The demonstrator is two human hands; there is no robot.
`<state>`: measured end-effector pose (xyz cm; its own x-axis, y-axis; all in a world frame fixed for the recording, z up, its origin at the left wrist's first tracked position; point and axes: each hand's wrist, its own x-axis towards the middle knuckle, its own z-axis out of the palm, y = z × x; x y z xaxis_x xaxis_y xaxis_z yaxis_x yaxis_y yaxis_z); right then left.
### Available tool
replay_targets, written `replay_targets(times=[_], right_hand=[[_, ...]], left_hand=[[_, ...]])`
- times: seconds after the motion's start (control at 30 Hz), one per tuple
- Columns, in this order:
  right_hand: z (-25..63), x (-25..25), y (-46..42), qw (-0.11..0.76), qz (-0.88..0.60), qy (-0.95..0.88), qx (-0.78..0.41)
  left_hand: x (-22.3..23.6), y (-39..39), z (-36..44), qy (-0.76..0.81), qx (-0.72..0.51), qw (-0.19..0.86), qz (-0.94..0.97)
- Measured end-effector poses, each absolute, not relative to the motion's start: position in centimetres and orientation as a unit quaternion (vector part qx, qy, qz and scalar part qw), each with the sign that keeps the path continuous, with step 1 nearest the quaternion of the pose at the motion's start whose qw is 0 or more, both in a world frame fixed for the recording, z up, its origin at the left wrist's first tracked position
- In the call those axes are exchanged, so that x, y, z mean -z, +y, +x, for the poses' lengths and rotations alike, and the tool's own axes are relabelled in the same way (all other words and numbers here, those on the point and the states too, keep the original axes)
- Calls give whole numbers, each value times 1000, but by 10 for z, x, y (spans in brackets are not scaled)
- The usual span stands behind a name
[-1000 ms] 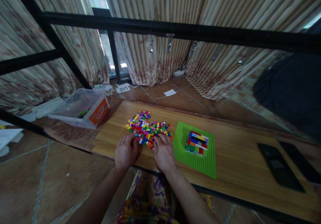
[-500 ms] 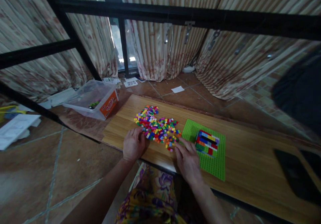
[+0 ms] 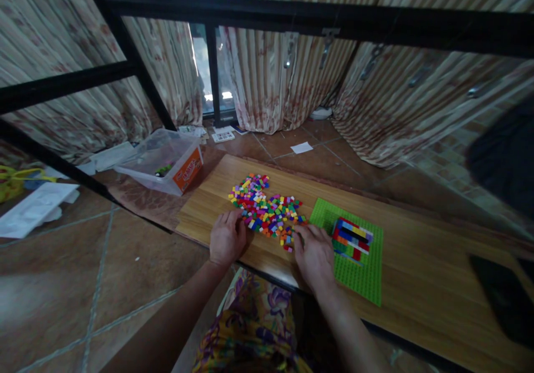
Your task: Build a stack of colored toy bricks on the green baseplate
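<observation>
A heap of small multicoloured toy bricks [image 3: 267, 209] is spread over the wooden table [image 3: 417, 261]. My left hand [image 3: 227, 236] rests at the heap's near left edge, fingers curled in towards the thumb; anything between them is hidden. At the heap's right edge is my right hand [image 3: 312, 250], its bent fingers a little apart from the thumb and their tips by the loose bricks. Right of that hand lies a green baseplate [image 3: 362, 284]. On it stands a low multicoloured brick structure [image 3: 352, 239] with a dark slot across the top.
A dark flat object [image 3: 500, 295] lies on the table's right end. Beyond the left end, a clear plastic bin [image 3: 167, 164] with an orange label sits on the floor. A black metal frame [image 3: 267, 16] crosses in front of striped curtains [image 3: 279, 83]. White paper [image 3: 301, 147] lies behind the table.
The whole view has shifted slightly to the right. Against the table, both hands stay nearly in place; the right fingertips have drawn slightly closer to the thumb at the heap's edge.
</observation>
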<state>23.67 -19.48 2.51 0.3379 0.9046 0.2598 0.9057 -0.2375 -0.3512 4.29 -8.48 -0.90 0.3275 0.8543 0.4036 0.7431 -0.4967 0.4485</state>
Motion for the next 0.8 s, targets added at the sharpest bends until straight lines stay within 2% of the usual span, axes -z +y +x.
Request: replay_targets(times=[0.2, 0.47, 0.53, 0.63, 0.8], right_hand=[[236, -29, -171, 176, -793, -581, -51], [226, -27, -161, 207, -806, -553, -35], [225, -32, -163, 248, -799, -546, -34], [231, -43, -175, 362, -773, -517, -67], [266, -49, -223, 512, -761, -376, -128]], left_hand=[[7, -85, 44, 490, -314, 91, 808], [8, -83, 42, 491, -317, 87, 807], [9, -82, 41, 487, -319, 84, 809], [10, -80, 40, 482, -316, 72, 814], [7, -79, 40, 479, -310, 54, 819]])
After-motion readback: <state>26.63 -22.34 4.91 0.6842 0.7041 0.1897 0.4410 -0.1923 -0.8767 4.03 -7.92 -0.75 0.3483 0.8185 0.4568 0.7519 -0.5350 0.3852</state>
